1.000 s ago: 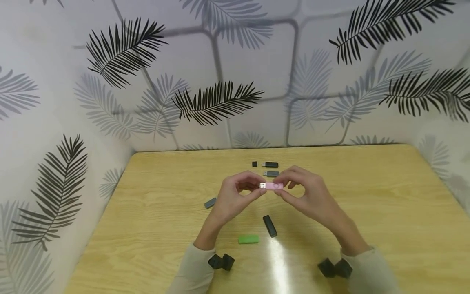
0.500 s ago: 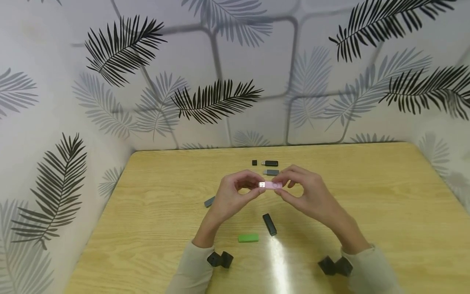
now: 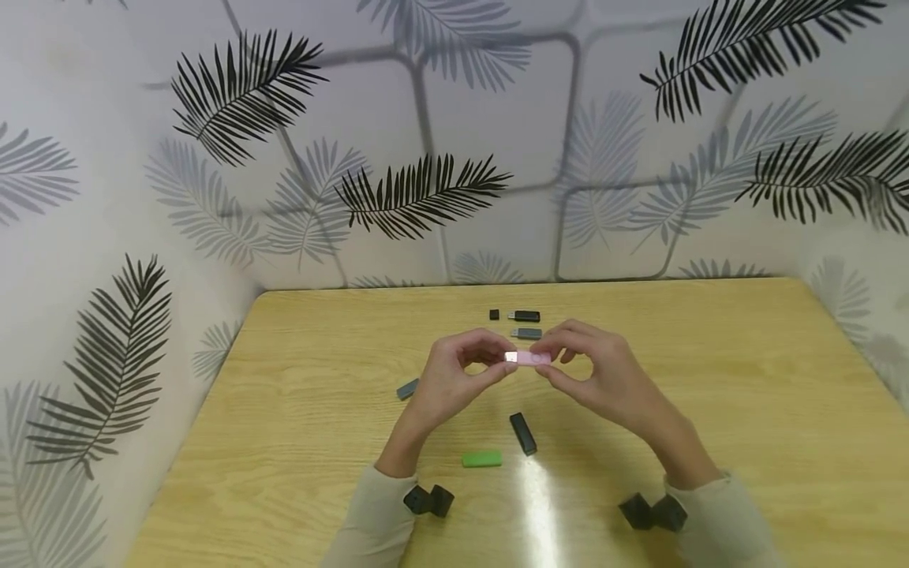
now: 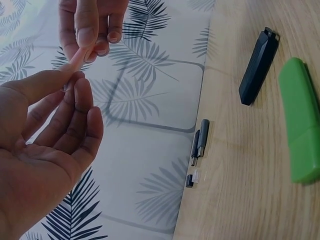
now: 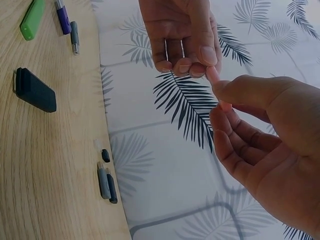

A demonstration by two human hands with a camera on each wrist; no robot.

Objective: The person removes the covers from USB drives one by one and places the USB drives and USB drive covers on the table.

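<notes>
A pink USB stick [image 3: 531, 358] with a silver plug at its left end is held level above the table between both hands. My left hand [image 3: 454, 380] pinches the plug end between thumb and fingers. The other end is pinched by my right hand [image 3: 609, 380]. In the left wrist view the pink stick [image 4: 79, 59] is partly covered by fingertips. The right wrist view shows its pink side [image 5: 213, 76] between the thumbs.
Behind the hands lie a small black cap [image 3: 494, 314], a black USB stick [image 3: 527, 316] and a grey one [image 3: 529, 334]. Nearer are a black stick [image 3: 523, 434], a green one [image 3: 481, 459] and a grey one [image 3: 408, 389]. A purple stick [image 5: 63, 19] shows in the right wrist view.
</notes>
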